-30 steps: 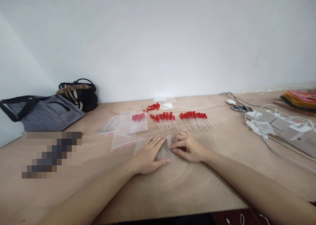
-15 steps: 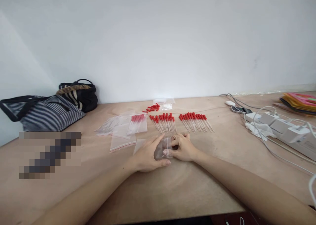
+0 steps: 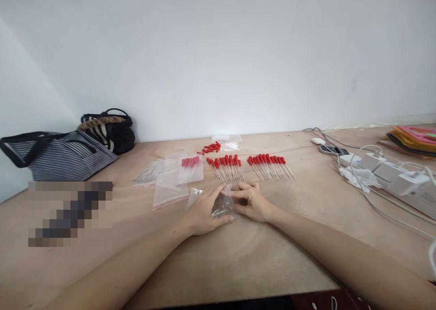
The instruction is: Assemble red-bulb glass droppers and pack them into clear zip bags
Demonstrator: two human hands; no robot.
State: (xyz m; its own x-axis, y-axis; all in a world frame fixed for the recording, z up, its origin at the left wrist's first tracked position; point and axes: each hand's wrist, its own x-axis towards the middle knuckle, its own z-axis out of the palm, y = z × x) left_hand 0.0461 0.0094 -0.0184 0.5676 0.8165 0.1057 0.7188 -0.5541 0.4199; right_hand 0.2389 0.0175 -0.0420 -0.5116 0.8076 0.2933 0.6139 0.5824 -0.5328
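A clear plastic zip bag (image 3: 223, 206) is between my two hands on the table's near middle. My left hand (image 3: 203, 212) spans its left side, thumb along the near edge and fingers at the far edge. With its fingers bent, my right hand (image 3: 251, 203) grips the bag's right end, index finger at the far corner. Just beyond lie two rows of droppers with red rubber bulbs and thin clear tubes: the middle row (image 3: 229, 167) and the right row (image 3: 269, 164). To their left, a bag holding several droppers (image 3: 190, 168) lies flat.
More clear zip bags (image 3: 168, 194) overlap left of my hands. Loose red bulbs (image 3: 211, 147) and clear tubes (image 3: 230, 145) lie near the wall. A striped bag (image 3: 68, 155) and black bag (image 3: 119, 133) stand left. Chargers on a power strip (image 3: 391, 176) with cables occupy the right.
My right index finger has moved to the bag's far corner, and the right thumb has drawn back from its near part. The bag's right end has turned. The droppers stay put.
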